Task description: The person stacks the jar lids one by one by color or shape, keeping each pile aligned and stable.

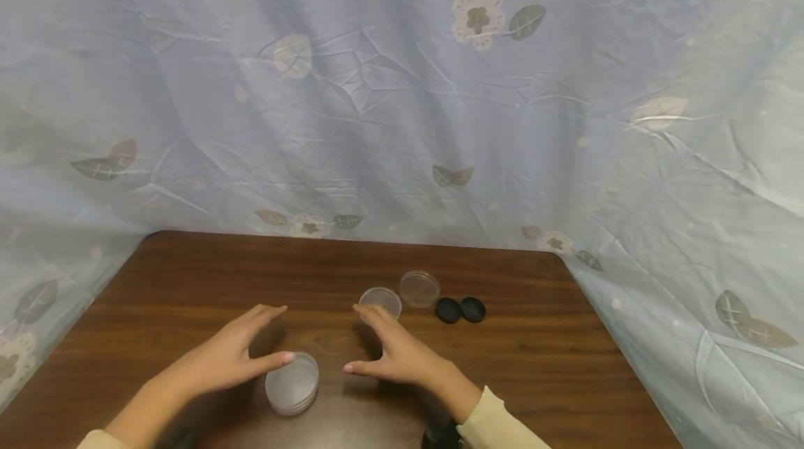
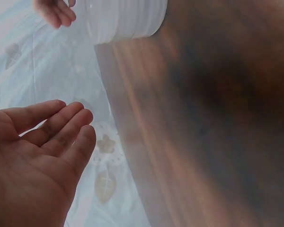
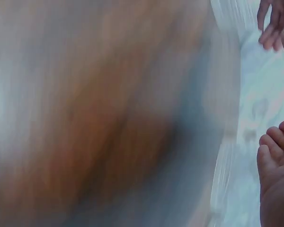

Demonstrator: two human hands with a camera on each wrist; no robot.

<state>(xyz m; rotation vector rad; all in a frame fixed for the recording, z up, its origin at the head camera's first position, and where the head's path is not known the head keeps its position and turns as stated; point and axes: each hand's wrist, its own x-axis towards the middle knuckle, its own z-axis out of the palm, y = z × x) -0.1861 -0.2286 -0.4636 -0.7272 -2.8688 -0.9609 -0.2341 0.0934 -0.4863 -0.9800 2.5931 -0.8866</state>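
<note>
A short stack of clear, round, shallow dishes (image 1: pixel 292 385) stands on the brown wooden table near its front. My left hand (image 1: pixel 229 359) hovers just left of the stack, fingers extended and thumb apart; the thumb tip overlaps the stack's upper left edge in the head view, and whether it touches I cannot tell. To the right of the stack my right hand (image 1: pixel 405 357) is held above the table with fingers and thumb spread, holding nothing. In the left wrist view the stack's clear side (image 2: pixel 128 19) shows at the top, beyond the loosely extended left fingers (image 2: pixel 78 146).
Behind the right hand lie two clear round pieces, one (image 1: pixel 380 301) partly hidden by its fingers, the other (image 1: pixel 419 289) farther back. Two black discs (image 1: pixel 460 310) sit side by side to their right. A patterned pale curtain (image 1: pixel 377 121) hangs around the table (image 1: pixel 534 365).
</note>
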